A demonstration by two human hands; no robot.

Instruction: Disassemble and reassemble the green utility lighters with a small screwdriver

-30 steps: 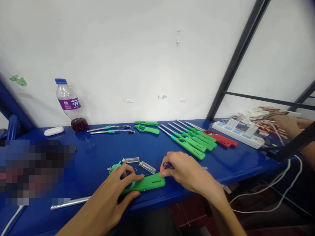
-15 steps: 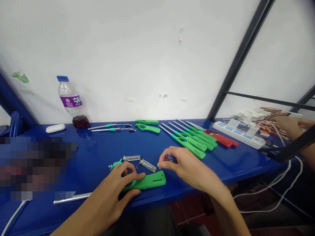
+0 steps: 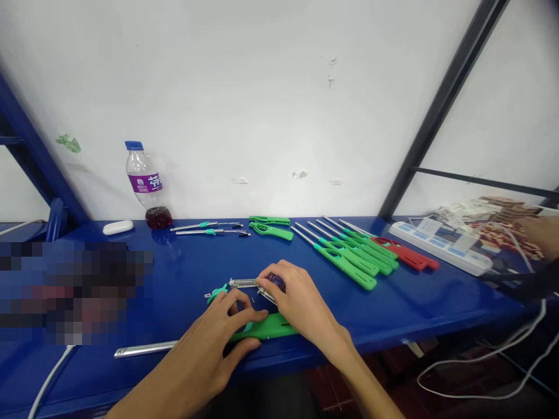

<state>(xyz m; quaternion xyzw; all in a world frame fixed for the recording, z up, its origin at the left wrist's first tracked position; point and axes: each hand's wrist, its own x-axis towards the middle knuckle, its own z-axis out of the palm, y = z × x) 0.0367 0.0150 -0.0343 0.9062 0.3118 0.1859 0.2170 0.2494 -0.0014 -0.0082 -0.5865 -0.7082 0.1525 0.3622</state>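
Observation:
My left hand [image 3: 231, 331] is closed around the green handle shell [image 3: 273, 327] of a long-necked lighter, pressing it on the table near the front edge. Its silver tube [image 3: 146, 349] sticks out to the left beneath my forearm. My right hand [image 3: 290, 291] curls around a dark purple see-through handle [image 3: 276, 281], like a screwdriver's; its tip is hidden. Thumb and forefinger meet at the end of a clear fuel tank [image 3: 242, 283]. A second clear tank [image 3: 267, 295] lies partly under the fingers. Beside my left fingers is a teal trigger piece [image 3: 217, 293].
Green lighters [image 3: 345, 265] and red ones [image 3: 406, 254] lie in a row at right, before a white power strip [image 3: 441, 247]. Behind are green shells [image 3: 271, 231], silver tubes with wires [image 3: 209, 231], a bottle [image 3: 146, 183] and a white case [image 3: 117, 227]. Another person's hand [image 3: 541, 235] shows far right.
My right hand has moved left, from beside the shell's end to over the clear tanks, still with the purple handle in it. My left hand keeps its hold. The view has turned slightly left.

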